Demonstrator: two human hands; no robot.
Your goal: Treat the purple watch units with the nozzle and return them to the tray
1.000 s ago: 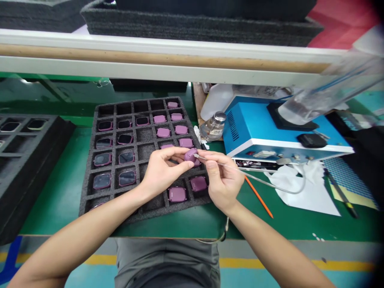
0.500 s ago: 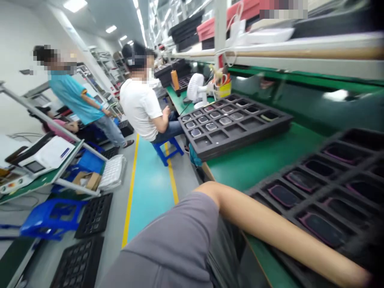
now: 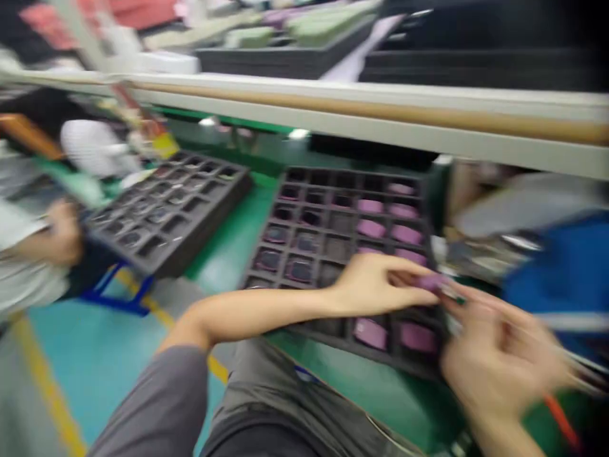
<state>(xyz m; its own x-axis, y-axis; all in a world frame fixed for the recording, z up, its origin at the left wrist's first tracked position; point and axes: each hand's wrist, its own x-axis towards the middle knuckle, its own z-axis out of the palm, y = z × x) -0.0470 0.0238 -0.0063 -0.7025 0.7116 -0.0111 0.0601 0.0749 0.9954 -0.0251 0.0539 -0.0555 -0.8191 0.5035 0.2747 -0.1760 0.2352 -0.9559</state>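
Note:
My left hand (image 3: 371, 285) reaches over a dark foam tray (image 3: 333, 238), its thumb and fingers pinching a small purple piece (image 3: 431, 281). Close against that piece, my right hand (image 3: 499, 355) is closed around a thin, pale tool (image 3: 583, 368); blur hides its kind. Purple pieces (image 3: 371, 228) fill pockets on the tray's right side. Dark, rounded-rectangular pieces with purplish rims (image 3: 269, 259) lie in pockets on the left, and some middle pockets hold nothing. My left forearm and hand cover part of the tray.
A second foam tray (image 3: 209, 203) with glassy pieces overhangs the green table (image 3: 261, 203) at left. Beside it sits another person (image 3: 28, 254), near a white fan (image 3: 88, 149). A shelf edge (image 3: 333, 117) crosses above. Clutter and a blue item (image 3: 566, 279) lie right.
The view has swung right and down from the aisle to the tray. Both hands are now visible, meeting at the purple piece; before, only my left arm showed, its hand out of sight.

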